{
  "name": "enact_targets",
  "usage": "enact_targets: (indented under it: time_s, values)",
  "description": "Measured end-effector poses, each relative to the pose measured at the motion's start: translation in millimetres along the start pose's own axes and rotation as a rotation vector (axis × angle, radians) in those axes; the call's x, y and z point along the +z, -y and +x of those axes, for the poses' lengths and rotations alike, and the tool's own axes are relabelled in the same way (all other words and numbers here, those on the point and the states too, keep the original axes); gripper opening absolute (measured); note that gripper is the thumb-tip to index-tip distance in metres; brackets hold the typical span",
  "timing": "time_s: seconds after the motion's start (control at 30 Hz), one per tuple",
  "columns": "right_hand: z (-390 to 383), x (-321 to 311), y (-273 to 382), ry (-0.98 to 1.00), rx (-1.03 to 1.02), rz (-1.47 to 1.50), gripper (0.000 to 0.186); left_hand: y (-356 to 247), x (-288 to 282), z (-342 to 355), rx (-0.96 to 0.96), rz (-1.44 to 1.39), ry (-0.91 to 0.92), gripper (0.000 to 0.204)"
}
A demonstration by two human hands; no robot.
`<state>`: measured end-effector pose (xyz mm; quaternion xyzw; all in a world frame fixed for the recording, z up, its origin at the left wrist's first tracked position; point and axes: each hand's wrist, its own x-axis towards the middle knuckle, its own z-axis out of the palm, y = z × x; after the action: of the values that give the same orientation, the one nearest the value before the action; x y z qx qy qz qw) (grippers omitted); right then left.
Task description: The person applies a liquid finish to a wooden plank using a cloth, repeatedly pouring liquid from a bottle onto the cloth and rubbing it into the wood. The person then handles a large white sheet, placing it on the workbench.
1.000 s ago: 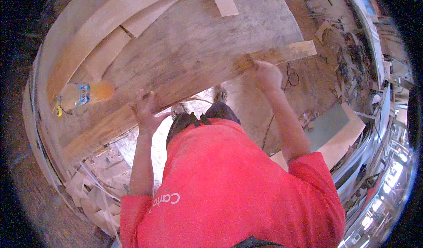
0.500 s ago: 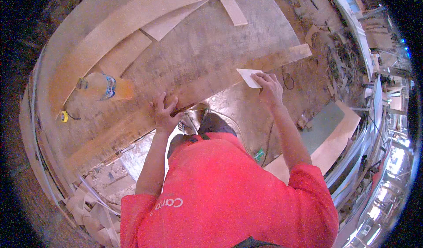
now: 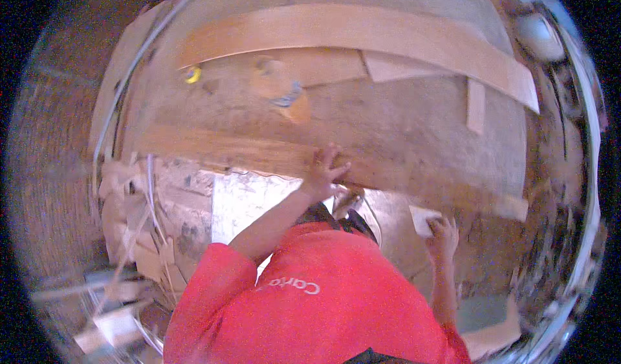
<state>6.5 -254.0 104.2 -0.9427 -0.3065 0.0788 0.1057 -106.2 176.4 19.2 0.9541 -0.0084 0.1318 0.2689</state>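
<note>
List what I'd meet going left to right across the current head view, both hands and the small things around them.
Small yellow object → bottle with a blue label → left hand → white flat piece → right hand → short wooden strip.

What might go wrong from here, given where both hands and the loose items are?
Slipping: the left hand is spread over the long wooden strip at the near edge, so uneven pressure might shift it.

Dropping: the right hand grips the thin white piece by one side, clear of the strip, so a loose grip might let it fall.

Spilling: the bottle of orange liquid sits just beyond the strip and might get knocked.
</note>
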Motion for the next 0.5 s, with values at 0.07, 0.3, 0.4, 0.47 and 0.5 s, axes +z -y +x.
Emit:
enact_targets:
  time_s: [0.07,0.3,0.4,0.47,0.5]
  values:
    - [-7,-2,11,-0.163,0.003,0.059,0.033,-1,-9,-6,-0.058,-0.079,-0.072,0.077]
    - [28,3,39,-0.462,0.347,0.783,0.036,32,-107,5,-0.478,-0.302,-0.553,0.123]
    - [34,22,26,-0.424,0.535,1.230,0.041,69,-123,54,-0.300,-0.280,-0.727,0.133]
    - [40,32,20,-0.396,0.642,1.477,0.045,98,-112,76,-0.293,-0.186,-0.713,0.134]
    - [41,28,29,-0.416,0.688,1.563,0.046,106,-108,86,-0.311,-0.192,-0.665,0.133]
